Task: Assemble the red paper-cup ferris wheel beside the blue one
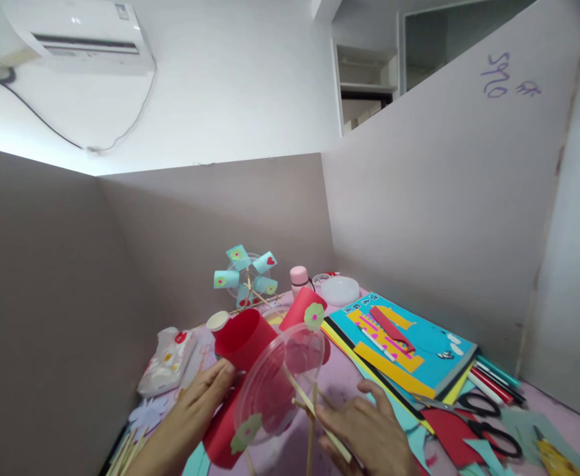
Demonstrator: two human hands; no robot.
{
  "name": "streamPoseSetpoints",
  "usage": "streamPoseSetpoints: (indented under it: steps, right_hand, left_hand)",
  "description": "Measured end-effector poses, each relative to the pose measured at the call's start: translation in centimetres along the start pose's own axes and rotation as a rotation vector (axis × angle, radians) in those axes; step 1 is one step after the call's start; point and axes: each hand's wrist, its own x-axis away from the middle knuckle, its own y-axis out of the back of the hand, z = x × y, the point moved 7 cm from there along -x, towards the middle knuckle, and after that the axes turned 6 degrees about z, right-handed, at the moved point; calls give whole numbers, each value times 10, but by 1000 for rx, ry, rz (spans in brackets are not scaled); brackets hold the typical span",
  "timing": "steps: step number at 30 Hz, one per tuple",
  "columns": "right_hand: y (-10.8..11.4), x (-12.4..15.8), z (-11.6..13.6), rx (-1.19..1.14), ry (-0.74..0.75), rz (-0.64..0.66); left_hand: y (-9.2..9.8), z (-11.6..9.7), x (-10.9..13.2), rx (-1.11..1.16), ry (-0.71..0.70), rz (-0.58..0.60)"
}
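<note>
A wheel of two clear plastic discs (290, 377) with red paper rolls (244, 338) around it stands tilted before me on wooden sticks (311, 423). Green paper flowers (314, 316) with pink centres decorate some rolls. My left hand (203, 396) is at the wheel's left side, its fingers closed against a red roll; the thumb is hidden. On the right, my right hand (366, 426) grips a wooden stick of the crossed support, the index finger raised. Where the sticks join is partly hidden by this hand.
Behind stands a similar wheel with light blue rolls (226, 279). A pink bottle (298, 277) and a white round lid (340, 291) sit at the back. Rightward lie coloured paper sheets (419, 344), scissors (483, 426), markers (493, 385); leftward, a tissue pack (166, 367). Grey partitions (220, 218) surround the table.
</note>
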Motion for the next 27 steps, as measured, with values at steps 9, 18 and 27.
streamPoseSetpoints:
  steps: [9,18,27]
  right_hand:
    - [0,-1,2,-6,15,7]
    - [0,-4,2,-66,13,-44]
    - [-1,-5,-1,-143,15,-13]
  left_hand:
    - [-25,-40,-1,253,-189,303]
    - [-27,-33,-9,197,-195,289]
    - [-28,-27,-9,335,-161,335]
